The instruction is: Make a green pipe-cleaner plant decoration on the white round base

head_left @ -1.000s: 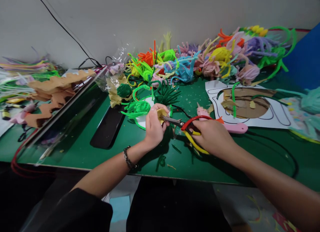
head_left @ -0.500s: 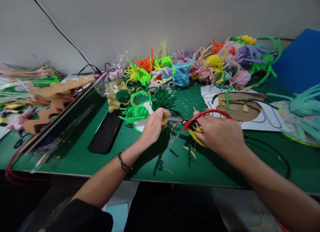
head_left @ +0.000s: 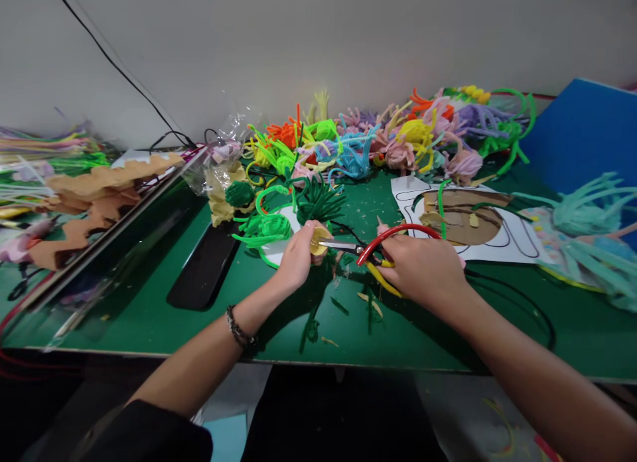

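My left hand (head_left: 297, 256) pinches a small round yellow foam piece (head_left: 318, 239) just above the green table (head_left: 149, 309). My right hand (head_left: 423, 269) grips scissors (head_left: 371, 253) with one red and one yellow handle loop. The metal blades point left and meet the yellow piece's edge. Small yellow and green offcuts (head_left: 371, 303) lie on the table below the blades. A dark beaded bracelet (head_left: 237, 329) is on my left wrist.
A heap of bright pipe-cleaner shapes (head_left: 378, 137) lines the wall. A white printed sheet with brown cardboard (head_left: 468, 220) lies right of my hands. A black flat slab (head_left: 204, 266), brown foam cutouts (head_left: 104, 183), a blue board (head_left: 582, 137) and teal pipe cleaners (head_left: 592, 213) surround them.
The yellow piece has turned in my left hand as the scissors work along its edge, and a few more offcuts lie on the table. The camera has shifted slightly right.
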`<state>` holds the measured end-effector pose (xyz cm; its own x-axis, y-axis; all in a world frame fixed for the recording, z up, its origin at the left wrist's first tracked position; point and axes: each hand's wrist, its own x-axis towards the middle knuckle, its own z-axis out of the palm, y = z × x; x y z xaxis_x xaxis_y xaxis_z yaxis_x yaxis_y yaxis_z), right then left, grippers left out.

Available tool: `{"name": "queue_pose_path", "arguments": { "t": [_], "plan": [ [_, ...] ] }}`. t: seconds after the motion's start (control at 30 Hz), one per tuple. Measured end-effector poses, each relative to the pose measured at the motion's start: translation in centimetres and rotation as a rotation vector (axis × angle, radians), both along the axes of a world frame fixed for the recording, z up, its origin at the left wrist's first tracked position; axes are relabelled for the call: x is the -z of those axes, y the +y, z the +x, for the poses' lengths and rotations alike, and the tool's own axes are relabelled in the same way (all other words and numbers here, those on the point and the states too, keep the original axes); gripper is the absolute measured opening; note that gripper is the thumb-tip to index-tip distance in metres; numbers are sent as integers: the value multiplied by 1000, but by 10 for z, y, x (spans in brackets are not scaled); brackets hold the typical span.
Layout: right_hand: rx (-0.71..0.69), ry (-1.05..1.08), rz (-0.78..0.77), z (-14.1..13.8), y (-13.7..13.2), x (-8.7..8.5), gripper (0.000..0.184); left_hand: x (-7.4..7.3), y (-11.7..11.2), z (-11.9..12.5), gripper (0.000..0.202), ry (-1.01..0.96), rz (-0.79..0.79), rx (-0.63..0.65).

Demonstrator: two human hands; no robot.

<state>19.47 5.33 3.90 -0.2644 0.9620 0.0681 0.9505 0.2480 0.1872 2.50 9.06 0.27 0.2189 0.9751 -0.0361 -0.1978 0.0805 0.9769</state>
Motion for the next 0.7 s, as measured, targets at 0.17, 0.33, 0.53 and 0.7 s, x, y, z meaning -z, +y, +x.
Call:
{"name": "queue_pose_path", "arguments": {
  "t": [0.17, 0.33, 0.53, 0.7],
  "plan": [
    [2, -17, -21, 1, 1, -1, 28, -1, 0, 2, 42, -67, -89, 47],
    [14, -6, -27, 1, 2, 1, 30, -1, -2, 2, 42, -143, -113, 62],
    [15, 10, -36, 0, 2, 1, 30, 1, -3, 3, 42, -184, -138, 52],
    [3, -2, -36, 0, 1, 1, 29, 0, -4, 3, 43, -194, -166, 41]
  ]
}}
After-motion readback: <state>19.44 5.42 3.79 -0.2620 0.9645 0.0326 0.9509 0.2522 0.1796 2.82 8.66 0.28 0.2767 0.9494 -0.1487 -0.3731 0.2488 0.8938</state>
